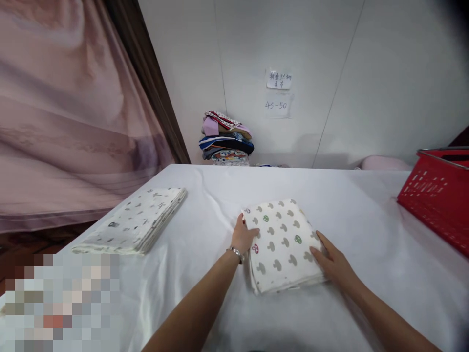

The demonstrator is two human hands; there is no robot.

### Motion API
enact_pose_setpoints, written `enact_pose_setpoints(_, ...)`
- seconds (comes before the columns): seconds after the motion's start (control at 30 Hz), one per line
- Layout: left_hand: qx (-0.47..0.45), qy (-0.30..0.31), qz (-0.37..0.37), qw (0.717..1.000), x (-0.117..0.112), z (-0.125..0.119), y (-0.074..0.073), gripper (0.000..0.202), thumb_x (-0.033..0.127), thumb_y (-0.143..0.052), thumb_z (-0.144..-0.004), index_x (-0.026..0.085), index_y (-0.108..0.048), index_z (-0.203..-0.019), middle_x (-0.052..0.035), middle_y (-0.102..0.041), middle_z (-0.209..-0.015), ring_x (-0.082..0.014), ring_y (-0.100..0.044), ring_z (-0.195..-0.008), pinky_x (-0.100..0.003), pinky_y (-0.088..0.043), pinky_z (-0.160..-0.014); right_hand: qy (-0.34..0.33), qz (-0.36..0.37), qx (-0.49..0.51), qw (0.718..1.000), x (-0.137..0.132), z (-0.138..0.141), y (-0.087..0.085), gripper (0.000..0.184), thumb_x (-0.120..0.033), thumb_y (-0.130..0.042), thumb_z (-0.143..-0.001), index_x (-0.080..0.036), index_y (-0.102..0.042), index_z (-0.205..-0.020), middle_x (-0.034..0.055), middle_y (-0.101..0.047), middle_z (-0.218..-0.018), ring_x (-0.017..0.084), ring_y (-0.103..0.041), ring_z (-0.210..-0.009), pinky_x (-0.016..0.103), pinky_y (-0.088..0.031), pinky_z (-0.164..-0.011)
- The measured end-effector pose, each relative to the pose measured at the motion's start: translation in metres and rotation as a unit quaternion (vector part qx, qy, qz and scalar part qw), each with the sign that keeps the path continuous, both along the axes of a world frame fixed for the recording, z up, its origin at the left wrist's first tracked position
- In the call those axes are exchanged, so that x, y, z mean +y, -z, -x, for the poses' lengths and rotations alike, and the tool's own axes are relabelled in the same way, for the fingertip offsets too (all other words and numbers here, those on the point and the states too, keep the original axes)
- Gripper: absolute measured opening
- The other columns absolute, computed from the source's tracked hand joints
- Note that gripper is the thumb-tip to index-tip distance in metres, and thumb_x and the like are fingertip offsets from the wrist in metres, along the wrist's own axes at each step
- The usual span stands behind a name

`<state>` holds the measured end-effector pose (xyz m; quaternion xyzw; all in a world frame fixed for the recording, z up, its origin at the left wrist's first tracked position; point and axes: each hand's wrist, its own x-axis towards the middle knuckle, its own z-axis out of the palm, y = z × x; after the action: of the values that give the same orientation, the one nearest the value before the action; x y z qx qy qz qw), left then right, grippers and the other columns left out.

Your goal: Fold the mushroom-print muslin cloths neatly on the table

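A folded white cloth with grey, green and red mushroom prints point(281, 244) lies on the white table point(359, 215). My left hand point(242, 238), with a bracelet at the wrist, grips the cloth's left edge, thumb on top. At the cloth's right edge rests my right hand point(331, 260), its fingers curled around and under the border.
A second folded white cloth with small dark prints point(135, 221) lies at the table's left. A red plastic basket point(437, 193) stands at the right edge. A stack of coloured folded textiles point(226, 139) sits against the back wall. A pink curtain point(69, 107) hangs at the left.
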<state>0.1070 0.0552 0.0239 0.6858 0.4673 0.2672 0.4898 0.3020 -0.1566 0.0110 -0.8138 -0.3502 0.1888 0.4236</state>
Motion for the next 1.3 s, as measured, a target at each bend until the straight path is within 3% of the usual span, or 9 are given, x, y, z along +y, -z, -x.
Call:
enact_pose_setpoints(0.1,-0.023,-0.008,0.031,0.999,0.027,-0.001,-0.006,0.082,0.013,-0.065,-0.068,0.018,-0.024,-0.139,-0.0114,-0.057,-0.12,-0.017,-0.062,-0.092,-0.026,-0.052,-0.074,-0.022,-0.015,0.02,0.999,0.007,0.009,0.0,0.067,-0.048,-0.054,-0.078,-0.023,-0.036,-0.138,0.0088,-0.046,-0.135,0.028,-0.044,-0.122,0.046,-0.038,-0.1)
enact_pose_setpoints(0.3,0.086,0.017,-0.077,0.993,0.109,0.009,-0.035,0.082,0.013,-0.071,-0.061,0.02,-0.035,-0.135,-0.0107,-0.055,-0.123,-0.0196,-0.061,-0.093,-0.029,-0.049,-0.08,-0.166,-0.053,0.112,0.978,0.044,0.056,-0.004,0.075,-0.041,-0.056,-0.079,-0.026,-0.02,-0.143,0.0083,-0.045,-0.136,0.023,-0.052,-0.114,0.043,-0.043,-0.095)
enact_pose_setpoints(0.5,0.136,0.013,-0.054,0.989,0.125,0.038,-0.035,0.051,0.025,-0.075,-0.061,0.014,-0.059,-0.108,-0.0092,-0.065,-0.105,-0.0233,-0.06,-0.096,-0.031,-0.047,-0.083,-0.195,-0.089,0.22,0.952,0.056,0.074,-0.008,0.076,-0.039,-0.058,-0.079,-0.025,-0.02,-0.144,0.0088,-0.051,-0.13,0.023,-0.055,-0.11,0.044,-0.043,-0.094)
enact_pose_setpoints(0.6,0.2,0.031,-0.083,0.976,0.118,0.044,-0.044,0.054,0.028,-0.075,-0.061,0.015,-0.058,-0.11,-0.0111,-0.064,-0.107,-0.0267,-0.062,-0.094,-0.035,-0.048,-0.081,-0.196,-0.111,0.266,0.937,0.053,0.071,-0.007,0.076,-0.038,-0.059,-0.079,-0.024,-0.02,-0.143,0.0087,-0.048,-0.133,0.023,-0.053,-0.113,0.043,-0.042,-0.097)
enact_pose_setpoints(0.77,0.213,0.122,-0.34,0.908,0.061,0.032,-0.062,0.045,0.03,-0.061,-0.077,0.011,-0.054,-0.117,-0.0149,-0.056,-0.122,-0.0291,-0.05,-0.114,-0.041,-0.037,-0.099,-0.176,-0.146,0.338,0.913,0.05,0.077,-0.011,0.077,-0.038,-0.062,-0.076,-0.025,-0.024,-0.142,0.0075,-0.038,-0.141,0.023,-0.045,-0.122,0.044,-0.035,-0.102)
enact_pose_setpoints(0.83,0.185,0.182,-0.367,0.894,0.019,0.028,-0.057,0.048,0.038,-0.06,-0.078,0.018,-0.052,-0.12,-0.0082,-0.056,-0.124,-0.0227,-0.048,-0.118,-0.036,-0.034,-0.103,-0.166,-0.151,0.369,0.902,0.048,0.08,-0.014,0.078,-0.038,-0.062,-0.076,-0.025,-0.023,-0.142,0.0075,-0.036,-0.142,0.023,-0.043,-0.124,0.045,-0.035,-0.102)
enact_pose_setpoints(0.9,0.141,0.287,-0.406,0.856,-0.021,0.027,-0.046,0.067,0.047,-0.064,-0.072,0.022,-0.042,-0.131,-0.0096,-0.047,-0.134,-0.0254,-0.041,-0.125,-0.044,-0.029,-0.106,-0.149,-0.15,0.394,0.895,0.045,0.081,-0.015,0.079,-0.037,-0.062,-0.076,-0.026,-0.022,-0.142,0.0077,-0.036,-0.142,0.024,-0.042,-0.125,0.045,-0.037,-0.101)
enact_pose_setpoints(1.0,0.167,0.328,-0.414,0.832,-0.059,0.03,-0.025,0.085,0.052,-0.069,-0.065,0.024,-0.033,-0.137,-0.0124,-0.037,-0.141,-0.0287,-0.033,-0.13,-0.052,-0.023,-0.107,-0.135,-0.155,0.446,0.871,0.041,0.077,-0.016,0.081,-0.036,-0.062,-0.076,-0.025,-0.019,-0.143,0.0093,-0.038,-0.141,0.023,-0.044,-0.123,0.044,-0.041,-0.098)
enact_pose_setpoints(1.3,0.172,0.285,-0.43,0.839,-0.057,0.033,-0.006,0.063,0.036,-0.054,-0.082,0.019,-0.031,-0.138,-0.0121,-0.044,-0.136,-0.0224,-0.036,-0.129,-0.045,-0.024,-0.109,-0.168,-0.204,0.548,0.794,0.038,0.07,-0.021,0.079,-0.027,-0.062,-0.078,-0.023,-0.018,-0.143,0.0082,-0.042,-0.139,0.022,-0.048,-0.119,0.043,-0.042,-0.098)
